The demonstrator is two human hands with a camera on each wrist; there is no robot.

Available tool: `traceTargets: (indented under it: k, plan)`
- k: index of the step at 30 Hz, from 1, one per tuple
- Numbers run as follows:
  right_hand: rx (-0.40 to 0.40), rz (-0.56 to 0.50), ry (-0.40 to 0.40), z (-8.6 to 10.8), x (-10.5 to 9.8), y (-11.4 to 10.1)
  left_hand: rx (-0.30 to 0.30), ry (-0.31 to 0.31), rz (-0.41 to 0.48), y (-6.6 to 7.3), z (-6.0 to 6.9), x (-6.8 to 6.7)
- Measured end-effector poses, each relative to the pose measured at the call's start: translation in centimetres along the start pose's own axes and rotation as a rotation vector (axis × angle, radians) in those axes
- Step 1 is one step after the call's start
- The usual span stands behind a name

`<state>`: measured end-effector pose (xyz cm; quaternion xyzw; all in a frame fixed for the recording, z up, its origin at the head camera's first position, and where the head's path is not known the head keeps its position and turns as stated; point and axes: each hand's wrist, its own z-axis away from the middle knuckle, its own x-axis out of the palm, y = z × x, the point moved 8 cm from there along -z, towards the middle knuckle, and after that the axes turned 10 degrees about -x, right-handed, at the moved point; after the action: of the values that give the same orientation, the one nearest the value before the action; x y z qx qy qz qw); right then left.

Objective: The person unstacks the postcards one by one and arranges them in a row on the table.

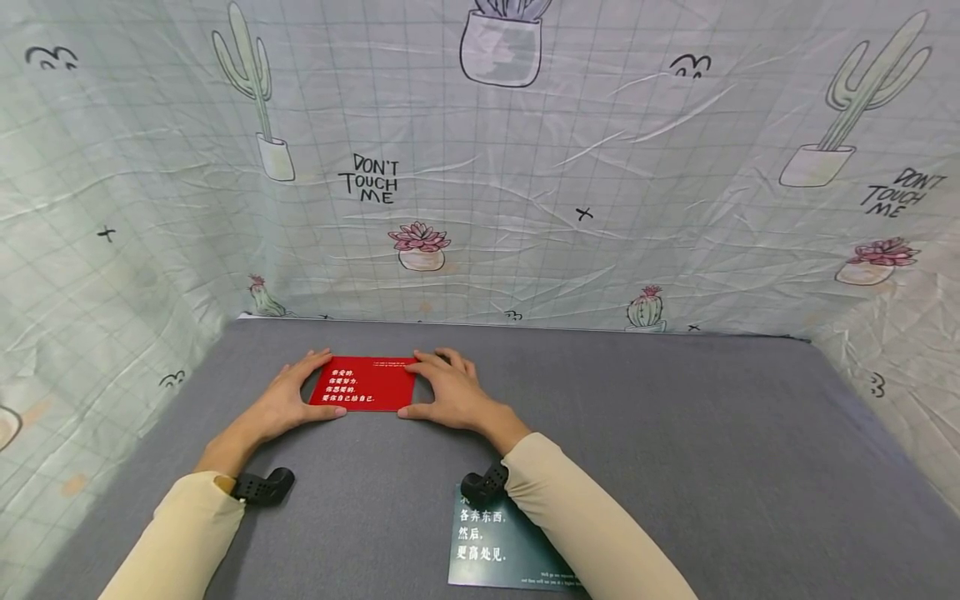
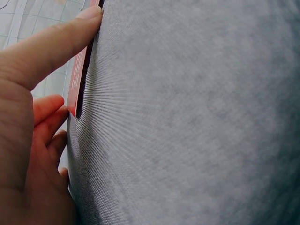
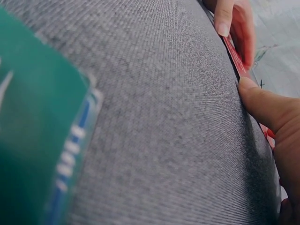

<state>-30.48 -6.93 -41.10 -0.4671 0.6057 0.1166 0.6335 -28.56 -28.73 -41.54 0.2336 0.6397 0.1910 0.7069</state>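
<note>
A red card [image 1: 367, 387] printed with white Chinese characters lies toward the far side of the grey table, its long edges running left to right. My left hand [image 1: 288, 396] grips its left end, thumb along the near edge and fingertips at the far corner. At the right end my right hand [image 1: 453, 392] holds it the same way. In the left wrist view the thumb [image 2: 61, 49] touches the near edge of the card [image 2: 77, 89]. Both thumbs show on that edge in the right wrist view, the right thumb [image 3: 262, 101] being closer.
A dark green card [image 1: 495, 550] with white characters lies near the front, partly under my right forearm. The grey tabletop [image 1: 675, 467] extends to both sides. Pale cloth [image 1: 525, 167] with cactus drawings hangs behind and at the sides. Black bands [image 1: 262, 486] circle both wrists.
</note>
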Motion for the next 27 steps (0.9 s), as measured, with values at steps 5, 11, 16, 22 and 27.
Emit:
traceTargets:
  k: [5,11,16,22,27]
  plan:
    - [0.006,0.011,-0.005,0.0,0.0,0.0,-0.001,0.006,-0.009,0.0,0.0,0.0]
    - [0.008,0.01,-0.012,-0.1,0.1,0.1,-0.009,0.006,-0.01,0.0,-0.1,0.0]
    - [-0.009,-0.012,-0.002,0.0,0.0,0.1,-0.012,0.008,-0.013,-0.1,-0.1,0.0]
    - [-0.024,-0.041,0.019,0.1,-0.5,0.3,0.0,0.007,-0.019,0.1,-0.2,0.0]
    - [-0.059,-0.068,0.027,0.2,-1.4,0.0,-0.013,0.005,-0.004,0.0,0.0,-0.1]
